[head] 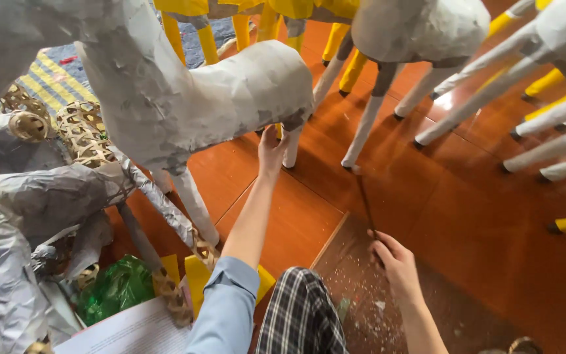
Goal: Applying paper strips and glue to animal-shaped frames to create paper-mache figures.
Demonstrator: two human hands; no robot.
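My left hand [271, 152] reaches forward and touches the underside of a white papier-mâché animal figure [198, 92], close to its hind leg [291, 147]. The fingers press against the body's rear edge. My right hand [394, 262] is closed on a thin dark stick [365, 203], likely a brush, whose far end points toward another white figure's leg [361, 134]. The stick's tip lies near that leg's foot on the red-brown floor [466, 216].
Several more white and yellow paper figures [420, 29] stand on thin legs across the back and right. Woven bamboo frames [83, 134] and grey paper-covered figures [27, 196] crowd the left. A green bag [116, 288], white paper [132, 331] and yellow sheets [198, 278] lie near my knee.
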